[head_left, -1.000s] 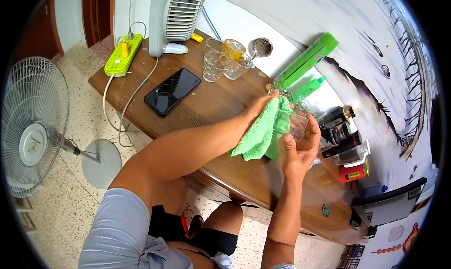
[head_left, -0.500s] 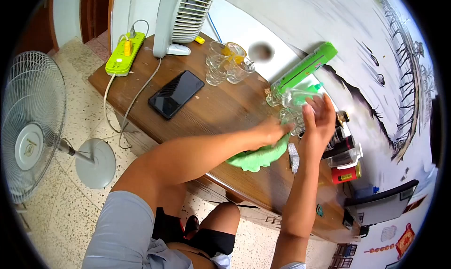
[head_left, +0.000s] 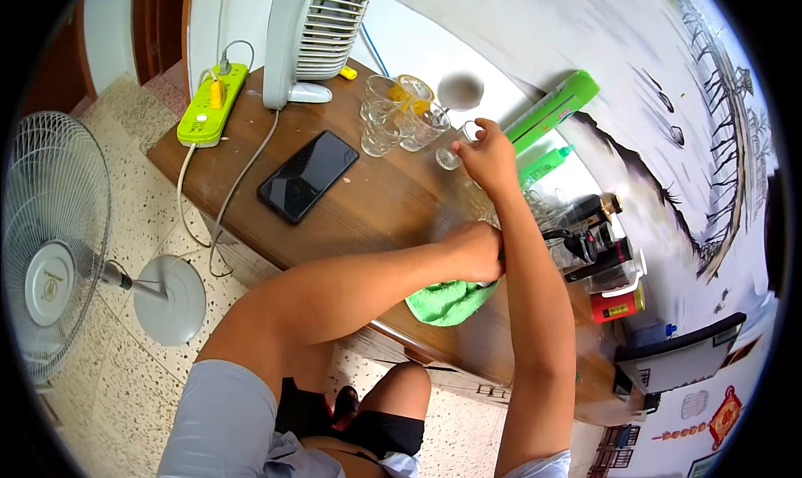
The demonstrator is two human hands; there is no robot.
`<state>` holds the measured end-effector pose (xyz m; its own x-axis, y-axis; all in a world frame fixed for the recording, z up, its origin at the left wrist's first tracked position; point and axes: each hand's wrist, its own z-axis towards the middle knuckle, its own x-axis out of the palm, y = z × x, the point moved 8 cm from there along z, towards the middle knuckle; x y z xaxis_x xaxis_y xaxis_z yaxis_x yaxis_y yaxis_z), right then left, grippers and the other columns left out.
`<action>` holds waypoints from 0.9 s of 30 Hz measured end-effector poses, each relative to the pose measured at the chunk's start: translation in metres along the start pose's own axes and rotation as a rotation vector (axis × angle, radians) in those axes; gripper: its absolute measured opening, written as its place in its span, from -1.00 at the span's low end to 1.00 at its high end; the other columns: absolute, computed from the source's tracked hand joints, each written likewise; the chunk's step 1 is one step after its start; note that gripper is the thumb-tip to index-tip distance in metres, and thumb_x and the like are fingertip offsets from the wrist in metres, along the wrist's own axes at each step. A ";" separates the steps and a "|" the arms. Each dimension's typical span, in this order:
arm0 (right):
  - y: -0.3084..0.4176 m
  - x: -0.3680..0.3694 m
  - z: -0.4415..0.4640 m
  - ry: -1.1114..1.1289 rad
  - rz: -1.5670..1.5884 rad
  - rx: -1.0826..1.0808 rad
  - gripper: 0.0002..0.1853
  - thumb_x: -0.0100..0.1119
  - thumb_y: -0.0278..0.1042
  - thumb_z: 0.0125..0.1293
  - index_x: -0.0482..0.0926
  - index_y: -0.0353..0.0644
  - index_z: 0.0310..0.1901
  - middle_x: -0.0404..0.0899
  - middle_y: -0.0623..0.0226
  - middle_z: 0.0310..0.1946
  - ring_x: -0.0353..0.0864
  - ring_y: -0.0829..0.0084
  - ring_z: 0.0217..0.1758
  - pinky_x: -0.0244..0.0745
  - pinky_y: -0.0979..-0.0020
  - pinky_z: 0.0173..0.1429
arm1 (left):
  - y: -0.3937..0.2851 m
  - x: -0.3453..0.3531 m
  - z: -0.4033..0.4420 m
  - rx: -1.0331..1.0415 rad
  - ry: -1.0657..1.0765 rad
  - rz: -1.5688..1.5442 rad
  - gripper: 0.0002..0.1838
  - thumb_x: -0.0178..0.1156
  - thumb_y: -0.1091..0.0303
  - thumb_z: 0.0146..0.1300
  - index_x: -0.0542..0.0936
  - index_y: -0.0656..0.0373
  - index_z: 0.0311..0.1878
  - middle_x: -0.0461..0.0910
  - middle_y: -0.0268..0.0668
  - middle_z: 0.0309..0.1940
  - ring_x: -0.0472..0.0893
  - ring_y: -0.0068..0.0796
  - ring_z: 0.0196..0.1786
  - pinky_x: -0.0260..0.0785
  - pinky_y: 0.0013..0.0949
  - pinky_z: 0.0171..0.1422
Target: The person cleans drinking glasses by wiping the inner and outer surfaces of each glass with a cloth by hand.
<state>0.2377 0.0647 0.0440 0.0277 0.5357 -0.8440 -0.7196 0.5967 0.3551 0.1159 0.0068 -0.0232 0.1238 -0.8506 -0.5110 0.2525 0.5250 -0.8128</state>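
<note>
My left hand (head_left: 476, 251) is closed over a green cloth (head_left: 451, 303), which hangs down at the front of the brown wooden table (head_left: 393, 227). My right hand (head_left: 491, 156) reaches further back with its fingers closed on a small clear glass (head_left: 449, 157); the hand covers part of it. Just left of that glass stand several clear drinking glasses (head_left: 386, 127), close together. My right forearm crosses in front of more glassware (head_left: 545, 204), so that group shows only in part.
A black phone (head_left: 309, 176) lies at the table's left, near a grey fan (head_left: 334, 27) and a green power strip (head_left: 213, 106). Along the wall are a green box (head_left: 555, 106), a green bottle (head_left: 545, 167), dark-lidded containers (head_left: 589, 213) and a red tin (head_left: 614, 304).
My right hand has moved left and back, from the glassware by the wall to beside the standing glasses. My left hand has dropped slightly, and the green cloth hangs lower.
</note>
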 end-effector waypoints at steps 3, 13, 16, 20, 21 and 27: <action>0.002 0.012 0.010 0.054 -0.055 0.007 -0.17 0.63 -0.18 0.20 0.50 -0.35 0.44 0.72 -0.15 0.16 0.81 0.15 0.09 0.68 0.19 0.22 | 0.010 0.005 0.006 -0.034 -0.005 -0.007 -0.63 0.33 0.10 0.27 0.79 0.22 -0.09 0.76 0.17 -0.13 0.74 0.24 0.01 0.59 0.08 0.13; -0.011 0.005 0.012 -0.019 0.005 -0.098 -0.17 0.59 -0.15 0.19 0.51 -0.35 0.44 0.71 -0.15 0.19 0.79 0.06 0.12 0.67 0.17 0.24 | 0.002 -0.009 -0.004 -0.085 0.027 0.041 -0.62 0.32 0.12 0.28 0.78 0.31 -0.12 0.75 0.23 -0.10 0.73 0.28 0.05 0.59 0.10 0.19; -0.032 -0.017 0.019 -0.108 -0.100 -0.139 -0.30 0.55 -0.09 0.20 0.62 -0.36 0.29 0.74 -0.16 0.12 0.75 -0.07 0.12 0.63 0.08 0.27 | -0.001 -0.012 -0.003 -0.054 -0.002 0.046 -0.61 0.31 0.14 0.28 0.77 0.35 -0.13 0.73 0.28 -0.12 0.73 0.29 0.04 0.58 0.12 0.20; -0.041 -0.019 -0.004 -0.003 -0.640 -0.028 -0.57 0.44 0.01 0.23 0.78 -0.26 -0.16 0.78 -0.10 -0.09 0.69 -0.14 0.08 0.55 -0.04 0.24 | -0.001 -0.015 0.003 0.008 -0.097 0.042 -0.60 0.28 0.14 0.28 0.76 0.36 -0.12 0.72 0.28 -0.17 0.73 0.25 0.00 0.56 0.14 0.20; -0.043 -0.016 -0.006 0.033 -0.652 0.020 -0.61 0.43 0.01 0.23 0.79 -0.23 -0.20 0.78 -0.08 -0.12 0.70 -0.13 0.08 0.54 -0.04 0.25 | -0.001 -0.017 0.003 0.029 -0.146 0.054 -0.60 0.27 0.14 0.29 0.76 0.35 -0.12 0.71 0.27 -0.17 0.73 0.25 0.00 0.55 0.14 0.21; -0.061 -0.018 -0.006 0.013 -0.571 0.050 -0.75 0.41 -0.06 0.25 0.84 -0.03 -0.24 0.81 0.04 -0.18 0.70 -0.10 0.11 0.34 -0.17 0.42 | -0.002 -0.024 0.001 0.024 -0.261 0.078 -0.59 0.24 0.12 0.30 0.77 0.31 -0.07 0.67 0.21 0.01 0.65 0.24 0.13 0.51 0.12 0.25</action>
<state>0.2765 0.0149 0.0352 0.3934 0.1127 -0.9124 -0.5596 0.8168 -0.1404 0.1137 0.0266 -0.0092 0.3862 -0.7876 -0.4802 0.2544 0.5913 -0.7653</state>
